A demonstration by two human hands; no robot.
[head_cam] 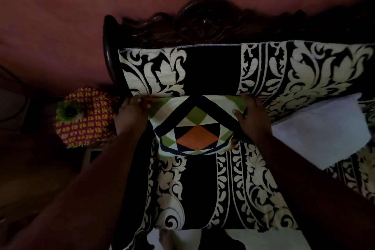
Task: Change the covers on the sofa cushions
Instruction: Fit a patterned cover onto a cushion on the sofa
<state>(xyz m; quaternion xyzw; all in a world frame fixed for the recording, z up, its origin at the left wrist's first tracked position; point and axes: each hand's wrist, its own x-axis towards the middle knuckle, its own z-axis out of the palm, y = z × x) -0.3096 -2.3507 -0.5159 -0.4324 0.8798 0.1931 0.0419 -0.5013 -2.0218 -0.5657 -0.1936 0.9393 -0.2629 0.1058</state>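
Both forearms reach from the lower edge toward the seat back. Between my hands sits the geometric-print cushion (194, 126), green, cream, navy and orange, propped where the seat of the black-and-cream sofa throw (203, 189) meets its draped back. My left hand (132, 115) holds the cushion's upper left corner, fingers curled over the edge, apparently pinching fabric. My right hand (251, 115) grips the upper right corner, thumb on the front face and fingers wrapped behind. Beyond my right hand, touching the throw, lies a white cloth (324, 128); whether it is a bare insert or a spare cover cannot be told. Outside my left hand, just beside the carved wooden frame (198, 24), rests a pink-and-yellow knitted piece (87, 115).

Step in hand, as judged: seating or squaring the covered cushion against the back. To do it well, I should keep both corners pinched level, pull outward to draw the cover taut, and check that the filling reaches each corner. Dim light hides the closure, so I would feel along the edge for it.
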